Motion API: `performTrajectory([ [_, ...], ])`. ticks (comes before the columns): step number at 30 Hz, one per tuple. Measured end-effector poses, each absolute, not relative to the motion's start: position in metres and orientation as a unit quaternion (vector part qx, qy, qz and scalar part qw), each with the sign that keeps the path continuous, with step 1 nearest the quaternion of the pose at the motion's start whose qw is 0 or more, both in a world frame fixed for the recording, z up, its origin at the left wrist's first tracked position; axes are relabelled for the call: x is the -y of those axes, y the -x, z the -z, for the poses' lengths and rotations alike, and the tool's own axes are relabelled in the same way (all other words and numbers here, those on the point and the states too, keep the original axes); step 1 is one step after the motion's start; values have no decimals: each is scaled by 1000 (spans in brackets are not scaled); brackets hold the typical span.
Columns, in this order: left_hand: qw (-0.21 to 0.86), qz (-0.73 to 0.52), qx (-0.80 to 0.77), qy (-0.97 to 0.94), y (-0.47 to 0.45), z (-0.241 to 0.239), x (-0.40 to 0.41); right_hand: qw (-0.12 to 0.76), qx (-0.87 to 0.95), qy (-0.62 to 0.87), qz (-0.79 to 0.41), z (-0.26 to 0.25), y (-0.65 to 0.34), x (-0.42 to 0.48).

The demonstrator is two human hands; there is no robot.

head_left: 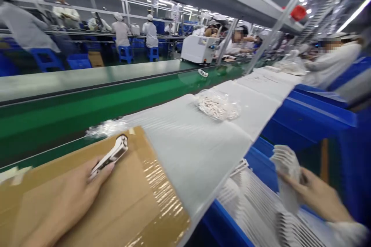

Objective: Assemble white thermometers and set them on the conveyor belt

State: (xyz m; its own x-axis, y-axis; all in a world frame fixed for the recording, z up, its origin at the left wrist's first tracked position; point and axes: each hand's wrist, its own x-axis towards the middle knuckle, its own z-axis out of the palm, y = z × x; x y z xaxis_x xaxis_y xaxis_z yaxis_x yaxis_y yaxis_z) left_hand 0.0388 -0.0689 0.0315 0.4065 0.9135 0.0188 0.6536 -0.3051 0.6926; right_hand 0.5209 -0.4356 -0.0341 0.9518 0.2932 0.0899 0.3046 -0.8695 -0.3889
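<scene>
My left hand (89,189) is closed round a white plastic part with a black end (116,150), held over a taped cardboard sheet (121,208) on the bench. To the right, my right hand (314,191) grips a stack of white plastic parts (286,166). That stack is above a blue bin (223,224) with rows of similar white parts (257,197) in it. The right fingers are partly hidden behind the stack, and motion blurs the view.
A clear bag of small white pieces (217,106) lies on the white-covered bench (179,139). Beyond it runs a green conveyor belt (139,96) with another white part (203,73). A white machine (198,49) and several co-workers are farther off. More blue bins (313,112) stand at right.
</scene>
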Motion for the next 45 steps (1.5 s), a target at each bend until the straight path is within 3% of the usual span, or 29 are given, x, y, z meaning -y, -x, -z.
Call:
performTrajectory([
  [4, 341, -225, -554, -726, -21, -33, 51, 242, 332, 910, 65, -53, -492, 336],
  [7, 367, -270, -576, -679, -16, -37, 48, 185, 487, 849, 85, -89, -444, 230],
  [13, 358, -295, -581, -668, -11, -44, 50, 74, 538, 839, 27, -44, -380, 80],
  [16, 385, -327, -566, -652, -10, -41, 48, 44, 517, 854, 23, -20, -376, 68],
  [20, 474, -371, -517, -608, -11, -32, 46, 46, 527, 847, 48, -29, -371, 77],
  [23, 527, -378, -478, -592, -12, -27, 45, 129, 608, 778, 92, -47, -345, 73],
  [27, 536, -382, -445, -607, -12, -22, 44, 301, 763, 569, 61, -62, -272, 57],
  [29, 523, -379, -437, -626, -10, -21, 44, 322, 802, 501, 57, -65, -234, 51],
  [38, 486, -343, -447, -668, -6, -27, 43, 242, 832, 448, 222, -58, -192, 34],
  [42, 466, -395, -535, -584, 0, -19, 31, 215, 873, 403, 170, -51, -192, 40],
  [45, 455, -443, -578, -513, 8, -16, 24, 235, 828, 502, 82, -37, -197, 24],
])
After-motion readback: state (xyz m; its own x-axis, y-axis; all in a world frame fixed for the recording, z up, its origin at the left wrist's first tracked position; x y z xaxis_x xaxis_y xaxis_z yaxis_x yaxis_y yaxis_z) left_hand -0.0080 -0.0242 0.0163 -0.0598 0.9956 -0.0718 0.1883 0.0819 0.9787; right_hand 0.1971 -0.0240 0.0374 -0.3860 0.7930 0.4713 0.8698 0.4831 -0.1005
